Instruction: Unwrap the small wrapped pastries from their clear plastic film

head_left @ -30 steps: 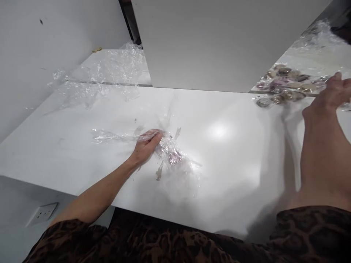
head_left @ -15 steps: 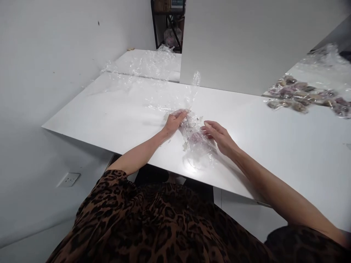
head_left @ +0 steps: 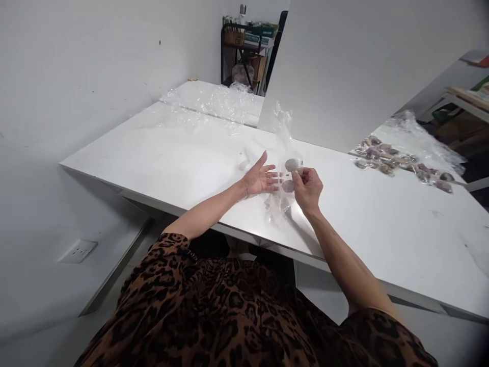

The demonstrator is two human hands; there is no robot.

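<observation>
Over the white table (head_left: 183,158), my right hand (head_left: 308,191) pinches a clear plastic wrapper (head_left: 283,125) that stretches up and down beside it. Through the film show a grey-green oval piece (head_left: 292,164) and a purplish oval piece (head_left: 288,186), both stone-like, just left of my right fingers. My left hand (head_left: 260,178) is open, palm showing and fingers spread, with its fingertips at the wrapper's left edge; whether they touch it I cannot tell. Lower down, crumpled film (head_left: 278,208) lies near the table's front edge.
Loose clear film (head_left: 214,104) is spread along the table's back left. Several wrapped stone-like pieces (head_left: 397,158) lie at the back right, beside more film (head_left: 424,137). A large grey panel (head_left: 344,71) stands behind the table. A black shelf (head_left: 244,48) holds boxes farther back.
My left hand has let go of the film and spread its fingers. My right hand has closed on the wrapper and lifted it, bringing the two oval pieces into clear sight. The view has shifted.
</observation>
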